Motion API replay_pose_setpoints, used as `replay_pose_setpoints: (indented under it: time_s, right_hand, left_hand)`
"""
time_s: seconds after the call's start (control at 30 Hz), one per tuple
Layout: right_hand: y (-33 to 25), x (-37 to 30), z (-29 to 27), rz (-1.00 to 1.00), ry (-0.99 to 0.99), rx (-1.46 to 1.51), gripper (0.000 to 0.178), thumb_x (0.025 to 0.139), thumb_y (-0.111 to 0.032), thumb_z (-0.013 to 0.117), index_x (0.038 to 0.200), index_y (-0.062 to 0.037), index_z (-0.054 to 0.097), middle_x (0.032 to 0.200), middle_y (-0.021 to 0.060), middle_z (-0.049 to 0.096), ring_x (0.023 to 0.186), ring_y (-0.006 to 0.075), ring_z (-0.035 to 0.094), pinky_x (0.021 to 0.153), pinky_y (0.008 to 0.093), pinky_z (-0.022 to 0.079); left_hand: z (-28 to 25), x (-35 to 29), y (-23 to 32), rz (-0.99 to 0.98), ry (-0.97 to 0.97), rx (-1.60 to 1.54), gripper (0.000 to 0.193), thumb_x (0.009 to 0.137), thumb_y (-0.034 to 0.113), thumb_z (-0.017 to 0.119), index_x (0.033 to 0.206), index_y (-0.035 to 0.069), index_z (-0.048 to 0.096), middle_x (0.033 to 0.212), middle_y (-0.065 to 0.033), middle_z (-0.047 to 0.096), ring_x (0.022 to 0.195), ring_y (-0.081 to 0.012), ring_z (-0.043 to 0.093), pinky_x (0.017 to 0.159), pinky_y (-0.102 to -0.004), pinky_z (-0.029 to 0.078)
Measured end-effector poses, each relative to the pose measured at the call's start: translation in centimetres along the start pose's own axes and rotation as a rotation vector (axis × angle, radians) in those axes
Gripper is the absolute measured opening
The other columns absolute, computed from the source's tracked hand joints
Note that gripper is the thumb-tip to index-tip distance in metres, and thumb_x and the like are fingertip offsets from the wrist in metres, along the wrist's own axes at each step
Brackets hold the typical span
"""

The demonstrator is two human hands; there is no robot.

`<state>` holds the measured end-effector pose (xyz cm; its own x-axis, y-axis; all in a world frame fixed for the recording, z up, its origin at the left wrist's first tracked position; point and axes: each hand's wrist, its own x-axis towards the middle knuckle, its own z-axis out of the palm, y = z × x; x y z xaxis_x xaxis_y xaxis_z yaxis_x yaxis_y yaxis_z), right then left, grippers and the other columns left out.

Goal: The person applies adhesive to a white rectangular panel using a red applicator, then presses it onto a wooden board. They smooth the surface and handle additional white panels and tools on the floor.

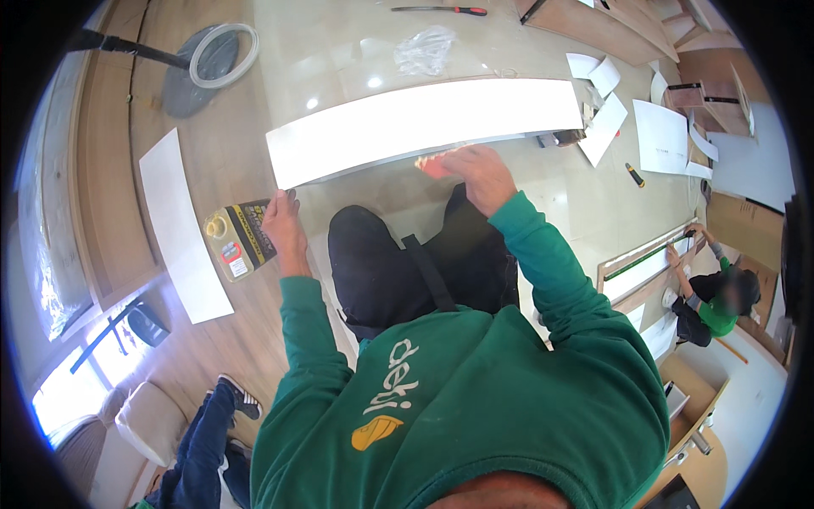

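Note:
A long white panel point(424, 119) lies across in front of my knees, its face bright with glare. My left hand point(285, 227) is at the panel's near left corner, fingers pressed together on its edge. Beside that hand, a clear plastic jug point(227, 242) with a dark label and yellowish contents lies near a white strip point(182, 225). Over the panel's near edge, my right hand point(482, 178) is closed around a small red thing point(434, 165) with a pale yellowish edge; blur hides its exact kind.
A crumpled clear plastic bag point(426, 49) and a red-and-black handled tool point(439, 10) lie beyond the panel. White offcuts point(606, 127) and a yellow-and-black tool point(634, 176) lie right. Another person point(716, 297) works on a framed piece point(644, 265). Someone's legs point(203, 433) show lower left.

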<state>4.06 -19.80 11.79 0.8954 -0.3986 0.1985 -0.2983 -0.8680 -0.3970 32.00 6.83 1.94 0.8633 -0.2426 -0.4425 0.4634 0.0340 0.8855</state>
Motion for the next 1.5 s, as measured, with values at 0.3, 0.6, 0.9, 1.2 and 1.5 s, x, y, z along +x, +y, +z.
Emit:
replay_pose_setpoints:
  time_s: [0.3, 0.6, 0.9, 1.2, 1.5]
  right_hand:
    - [6.8, 2.9, 0.9, 0.121, 0.240, -0.276, 0.042, 0.079, 0.002, 0.058, 0.119, -0.0088, 0.064, 0.122, 0.0037, 0.065, 0.115, 0.0285, 0.057, 0.096, 0.0423, 0.043]
    - [10.9, 4.9, 2.6, 0.175, 0.311, -0.351, 0.039, 0.082, -0.001, 0.056, 0.119, -0.0112, 0.064, 0.125, 0.0044, 0.064, 0.115, 0.0296, 0.057, 0.095, 0.0433, 0.043]
    - [11.0, 5.2, 1.4, 0.030, 0.221, -0.135, 0.031, 0.078, -0.003, 0.059, 0.106, -0.0110, 0.068, 0.113, 0.0029, 0.069, 0.104, 0.0271, 0.062, 0.087, 0.0406, 0.049]
    - [5.2, -2.9, -2.4, -0.004, 0.004, -0.032, 0.031, 0.078, -0.001, 0.060, 0.106, -0.0124, 0.067, 0.115, 0.0005, 0.067, 0.109, 0.0259, 0.059, 0.089, 0.0410, 0.046]
    - [12.4, 0.0, -2.2, 0.133, 0.248, -0.281, 0.042, 0.079, 0.000, 0.059, 0.120, -0.0101, 0.063, 0.124, 0.0032, 0.064, 0.114, 0.0277, 0.056, 0.094, 0.0427, 0.043]
  left_hand:
    - [3.2, -3.7, -1.1, -0.012, 0.278, -0.088, 0.054, 0.101, 0.027, 0.058, 0.138, -0.010, 0.044, 0.130, -0.0218, 0.058, 0.121, -0.0376, 0.059, 0.102, -0.0463, 0.048]
    - [11.4, -8.2, -2.7, -0.239, -0.282, 0.065, 0.058, 0.100, 0.035, 0.060, 0.129, -0.013, 0.050, 0.125, -0.0291, 0.060, 0.115, -0.0375, 0.063, 0.098, -0.0436, 0.051]
    - [13.7, -7.1, -3.2, -0.262, -0.355, 0.093, 0.044, 0.101, 0.022, 0.057, 0.128, -0.013, 0.053, 0.120, -0.0245, 0.064, 0.111, -0.0356, 0.065, 0.096, -0.0436, 0.052]
    - [14.0, -7.8, -4.6, -0.244, -0.286, 0.064, 0.036, 0.100, 0.023, 0.061, 0.120, -0.006, 0.059, 0.110, -0.0162, 0.069, 0.105, -0.0293, 0.068, 0.090, -0.0408, 0.055]
    - [15.0, -7.4, -4.1, -0.268, -0.253, 0.064, 0.028, 0.099, 0.022, 0.063, 0.111, -0.004, 0.062, 0.104, -0.0140, 0.069, 0.102, -0.0288, 0.069, 0.089, -0.0408, 0.056]
